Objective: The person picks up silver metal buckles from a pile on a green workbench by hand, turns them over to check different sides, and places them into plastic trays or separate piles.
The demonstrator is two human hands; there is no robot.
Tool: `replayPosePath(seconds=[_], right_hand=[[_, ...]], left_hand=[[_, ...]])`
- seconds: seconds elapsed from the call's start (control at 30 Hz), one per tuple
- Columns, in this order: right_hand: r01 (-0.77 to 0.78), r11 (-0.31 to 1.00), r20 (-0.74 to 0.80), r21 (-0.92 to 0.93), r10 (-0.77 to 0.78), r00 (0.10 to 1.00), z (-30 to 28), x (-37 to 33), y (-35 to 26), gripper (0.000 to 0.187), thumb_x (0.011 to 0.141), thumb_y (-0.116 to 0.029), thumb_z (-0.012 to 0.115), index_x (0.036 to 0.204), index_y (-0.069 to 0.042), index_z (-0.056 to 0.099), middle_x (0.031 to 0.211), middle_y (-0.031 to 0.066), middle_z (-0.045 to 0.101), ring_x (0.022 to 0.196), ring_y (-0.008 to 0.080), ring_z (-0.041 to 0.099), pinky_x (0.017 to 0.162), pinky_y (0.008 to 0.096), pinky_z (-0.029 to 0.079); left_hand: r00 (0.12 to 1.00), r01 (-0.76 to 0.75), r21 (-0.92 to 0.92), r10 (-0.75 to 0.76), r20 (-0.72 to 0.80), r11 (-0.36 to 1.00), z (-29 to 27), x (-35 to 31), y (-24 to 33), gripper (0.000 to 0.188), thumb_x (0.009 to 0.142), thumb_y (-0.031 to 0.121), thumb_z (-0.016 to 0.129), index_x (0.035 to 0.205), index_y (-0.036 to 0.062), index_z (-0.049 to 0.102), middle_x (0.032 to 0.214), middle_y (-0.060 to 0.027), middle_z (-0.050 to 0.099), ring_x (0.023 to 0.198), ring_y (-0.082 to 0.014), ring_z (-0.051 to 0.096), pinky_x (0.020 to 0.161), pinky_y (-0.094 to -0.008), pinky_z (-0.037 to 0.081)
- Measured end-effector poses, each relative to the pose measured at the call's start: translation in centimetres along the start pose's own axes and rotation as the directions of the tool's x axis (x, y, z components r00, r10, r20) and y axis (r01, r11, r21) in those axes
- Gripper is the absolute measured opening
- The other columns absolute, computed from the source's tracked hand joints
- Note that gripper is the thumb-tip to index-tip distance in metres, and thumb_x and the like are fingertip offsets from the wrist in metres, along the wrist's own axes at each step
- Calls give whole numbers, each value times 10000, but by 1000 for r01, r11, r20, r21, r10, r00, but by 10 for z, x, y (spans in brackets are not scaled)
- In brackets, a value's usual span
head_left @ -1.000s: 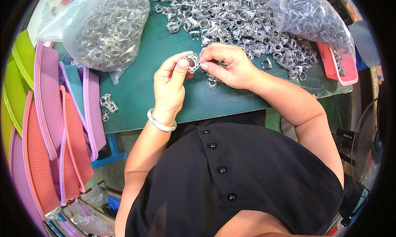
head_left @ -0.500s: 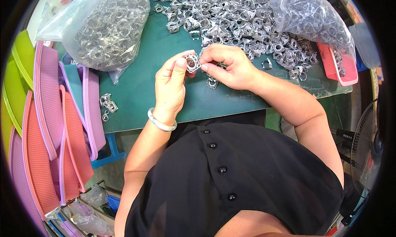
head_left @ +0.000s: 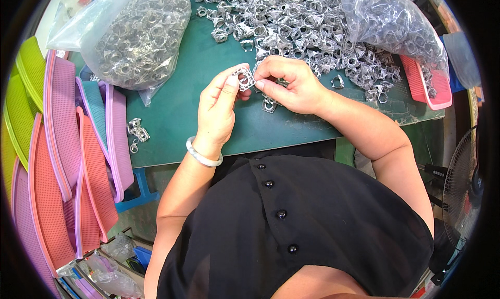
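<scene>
My left hand [head_left: 219,102] pinches a silvery openwork metal ring [head_left: 244,79] between thumb and fingers, its round opening facing up. At the ring's right edge is my right hand [head_left: 291,85], thumb and forefinger closed together; whatever is between those fingertips is too small to make out. Below its curled fingers another silvery metal piece [head_left: 269,105] shows in part. Beyond both hands spreads a large heap of similar metal rings [head_left: 291,26] on the green tabletop [head_left: 177,127].
A clear bag of rings [head_left: 138,44] stands at the far left, another bag [head_left: 390,26] at the far right above a pink basket [head_left: 442,93]. Several loose rings [head_left: 137,132] lie near coloured stacked baskets [head_left: 62,127] on the left. A black fan [head_left: 461,184] stands at right.
The ring in my left hand has turned slightly and shifted a little to the right. My right hand stays close to its edge, almost unmoved.
</scene>
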State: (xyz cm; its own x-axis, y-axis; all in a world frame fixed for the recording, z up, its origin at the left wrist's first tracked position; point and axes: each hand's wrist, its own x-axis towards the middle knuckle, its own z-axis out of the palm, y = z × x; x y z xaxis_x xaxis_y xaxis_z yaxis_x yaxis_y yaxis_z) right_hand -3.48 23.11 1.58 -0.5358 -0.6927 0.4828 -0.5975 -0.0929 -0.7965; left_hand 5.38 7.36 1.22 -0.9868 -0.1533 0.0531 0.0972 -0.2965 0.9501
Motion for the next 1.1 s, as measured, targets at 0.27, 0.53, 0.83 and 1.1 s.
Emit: replayPosePath(seconds=[0.27,0.53,0.83,1.1], right_hand=[[-13,1000,5,-12,13,1000,-1,0,0,40,788,-6,575,827,-10,570,776,69,576,681,166,553,609,269,435],[-12,1000,10,-13,12,1000,-1,0,-1,48,784,-1,576,830,-8,570,780,72,577,685,168,555,611,271,438],[46,999,10,-20,-46,999,-1,1,-1,58,772,3,590,827,-7,574,783,71,582,694,171,558,617,274,444],[-1,1000,-4,-11,1,1000,0,0,0,64,776,7,593,837,-4,579,793,76,588,694,171,567,618,267,448]], left_hand=[[996,-83,110,85,-12,990,-2,1,-1,281,914,175,495,1124,-2,549,924,-42,596,780,-103,537,709,-237,445],[994,-103,107,107,-26,989,-1,0,0,269,902,171,519,1110,6,558,904,-34,599,774,-97,535,703,-229,438],[996,-73,-17,72,-46,997,0,0,-2,253,889,164,539,1088,8,536,915,-46,598,771,-112,550,700,-243,453],[996,-79,-69,76,-39,994,-1,-2,-2,250,916,162,484,1077,-12,565,910,-63,609,770,-120,553,703,-247,457]])
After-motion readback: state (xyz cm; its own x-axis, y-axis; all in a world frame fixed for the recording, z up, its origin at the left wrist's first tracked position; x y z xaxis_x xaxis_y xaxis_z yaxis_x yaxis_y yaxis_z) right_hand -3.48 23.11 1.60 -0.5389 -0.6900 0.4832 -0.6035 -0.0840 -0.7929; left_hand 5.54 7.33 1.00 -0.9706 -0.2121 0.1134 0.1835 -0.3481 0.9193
